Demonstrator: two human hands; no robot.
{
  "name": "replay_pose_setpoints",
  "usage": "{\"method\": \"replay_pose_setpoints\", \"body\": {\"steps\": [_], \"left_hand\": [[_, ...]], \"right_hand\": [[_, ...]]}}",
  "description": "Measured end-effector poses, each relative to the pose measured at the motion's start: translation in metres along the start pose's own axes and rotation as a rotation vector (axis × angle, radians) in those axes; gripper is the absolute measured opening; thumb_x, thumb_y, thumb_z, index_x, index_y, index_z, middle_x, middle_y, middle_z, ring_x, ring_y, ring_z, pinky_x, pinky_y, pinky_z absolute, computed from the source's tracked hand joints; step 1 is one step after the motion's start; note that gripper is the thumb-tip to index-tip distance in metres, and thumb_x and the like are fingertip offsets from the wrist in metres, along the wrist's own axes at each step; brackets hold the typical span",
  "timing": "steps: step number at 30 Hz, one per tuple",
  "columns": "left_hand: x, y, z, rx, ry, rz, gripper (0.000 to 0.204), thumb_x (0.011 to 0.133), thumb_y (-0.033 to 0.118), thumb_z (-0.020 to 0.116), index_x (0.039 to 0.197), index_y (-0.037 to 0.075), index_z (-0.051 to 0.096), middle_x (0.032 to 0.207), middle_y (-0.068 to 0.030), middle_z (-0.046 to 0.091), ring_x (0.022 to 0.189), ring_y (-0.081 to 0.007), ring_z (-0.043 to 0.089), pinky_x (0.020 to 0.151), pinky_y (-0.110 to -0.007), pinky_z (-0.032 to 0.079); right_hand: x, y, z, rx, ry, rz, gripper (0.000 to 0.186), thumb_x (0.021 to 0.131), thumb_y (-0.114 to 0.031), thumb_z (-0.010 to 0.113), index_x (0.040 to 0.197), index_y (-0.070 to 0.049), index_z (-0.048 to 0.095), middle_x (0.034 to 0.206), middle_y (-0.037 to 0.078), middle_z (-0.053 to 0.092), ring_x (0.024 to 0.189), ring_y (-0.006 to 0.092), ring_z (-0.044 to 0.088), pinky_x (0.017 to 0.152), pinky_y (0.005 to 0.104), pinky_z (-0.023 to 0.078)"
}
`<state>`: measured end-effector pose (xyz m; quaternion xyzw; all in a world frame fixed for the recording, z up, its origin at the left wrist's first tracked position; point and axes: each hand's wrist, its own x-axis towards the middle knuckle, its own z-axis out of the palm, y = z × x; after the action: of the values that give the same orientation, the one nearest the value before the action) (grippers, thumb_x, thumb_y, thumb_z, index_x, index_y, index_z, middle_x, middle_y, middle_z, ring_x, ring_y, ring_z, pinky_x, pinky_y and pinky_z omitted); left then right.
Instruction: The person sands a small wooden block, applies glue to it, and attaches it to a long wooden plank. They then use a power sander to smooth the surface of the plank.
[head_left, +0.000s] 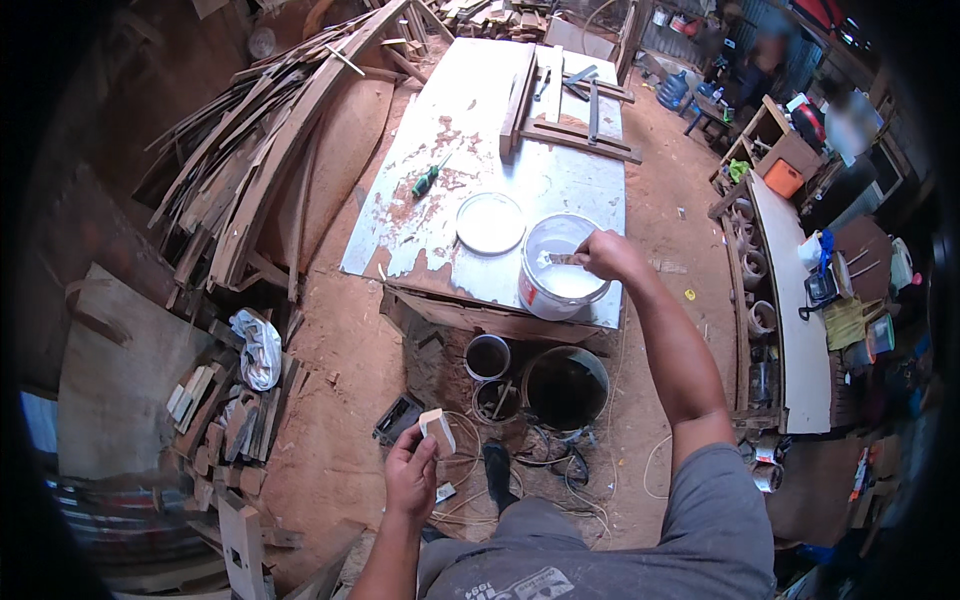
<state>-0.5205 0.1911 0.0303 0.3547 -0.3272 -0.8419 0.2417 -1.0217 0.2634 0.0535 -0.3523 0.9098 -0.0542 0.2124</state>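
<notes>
My right hand point(606, 257) reaches over an open bucket point(532, 293) and grips a short brush-like tool point(560, 259). The tool's tip is white and wet; its exact kind is too small to tell. White glue-like liquid point(578, 283) lies inside the bucket, which stands at the table's near right corner. Low on the left, my left hand point(411, 470) pinches a small wooden block point(436, 431) between thumb and fingers, away from the table. A white coating shows along one side of the block. The round white lid point(490, 223) lies flat just left of the bucket.
A green-handled screwdriver point(430, 177) and a wooden frame point(580, 137) lie on the worn white table point(440, 110). Below its near edge stand a large black bucket point(607, 375) and smaller pails point(487, 357). Cables point(470, 500) lie by my feet. Planks point(255, 150) are piled left; shelves point(745, 290) stand right.
</notes>
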Motion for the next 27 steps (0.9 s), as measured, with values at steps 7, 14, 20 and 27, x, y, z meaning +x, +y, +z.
{"method": "replay_pose_setpoints", "body": {"steps": [7, 14, 20, 27], "left_hand": [[0.019, 0.024, 0.026, -0.119, -0.098, -0.099, 0.042, 0.105, 0.018, 0.075, 0.141, 0.003, 0.06, 0.125, -0.0066, 0.072, 0.111, -0.0169, 0.072, 0.096, -0.031, 0.057], [0.01, 0.054, 0.026, 0.148, -0.113, 0.067, 0.057, 0.091, 0.001, 0.086, 0.143, 0.001, 0.062, 0.127, -0.0088, 0.073, 0.115, -0.0189, 0.07, 0.106, -0.037, 0.057], [-0.005, 0.068, 0.032, 0.349, -0.136, 0.185, 0.058, 0.086, 0.001, 0.09, 0.14, 0.001, 0.067, 0.123, -0.0073, 0.074, 0.114, -0.0173, 0.069, 0.105, -0.036, 0.056], [-0.017, 0.07, 0.011, 0.419, -0.217, 0.322, 0.061, 0.086, 0.0, 0.09, 0.142, 0.003, 0.067, 0.13, -0.0065, 0.07, 0.118, -0.0164, 0.067, 0.106, -0.035, 0.055]], "right_hand": [[0.005, 0.041, 0.002, 0.235, -0.121, -0.093, 0.039, 0.098, -0.037, 0.079, 0.114, -0.002, 0.084, 0.086, 0.009, 0.08, 0.072, 0.0166, 0.07, 0.067, 0.0366, 0.058], [-0.138, -0.042, -0.013, 0.912, -0.224, -0.365, 0.027, 0.107, -0.023, 0.071, 0.124, -0.003, 0.078, 0.094, 0.003, 0.075, 0.078, 0.0107, 0.07, 0.066, 0.0285, 0.059], [-0.224, -0.133, 0.024, 0.76, -0.111, -0.724, 0.031, 0.104, -0.006, 0.071, 0.134, -0.01, 0.076, 0.112, 0.013, 0.076, 0.101, 0.024, 0.076, 0.086, 0.0362, 0.059], [-0.238, -0.142, 0.033, 0.519, 0.23, -0.906, 0.051, 0.087, 0.001, 0.077, 0.135, -0.017, 0.077, 0.122, 0.011, 0.074, 0.106, 0.03, 0.075, 0.087, 0.0403, 0.06]]}}
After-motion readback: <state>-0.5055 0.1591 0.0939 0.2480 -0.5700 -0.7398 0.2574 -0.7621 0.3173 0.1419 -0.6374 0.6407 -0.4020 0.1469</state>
